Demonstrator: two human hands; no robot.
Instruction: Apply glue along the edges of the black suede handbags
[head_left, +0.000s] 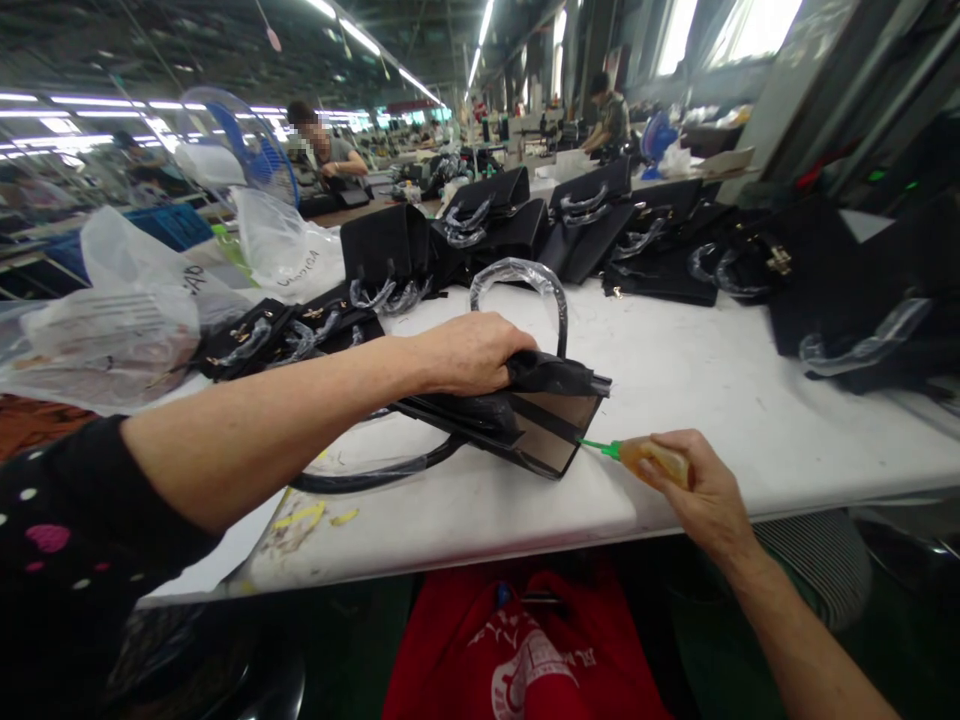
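A black handbag (465,418) lies on its side on the white table, its open end turned to the right and a tan inside showing. My left hand (478,352) is closed on the bag's upper edge; its fingertips are partly hidden. One plastic-wrapped handle (519,268) arches up behind the bag, another (375,478) lies in front. In my right hand (705,490) is a squeeze bottle (651,462) of amber liquid with a thin green nozzle (598,445). The nozzle's tip is at the edge of the bag's open end; whether it touches I cannot tell.
Several black handbags (487,215) with wrapped handles line the back of the white table (675,400), more at the right. Plastic bags (135,310) stand at the left. Yellow scraps (304,516) lie near the front edge. Beyond are fans (658,140) and co-workers (330,155).
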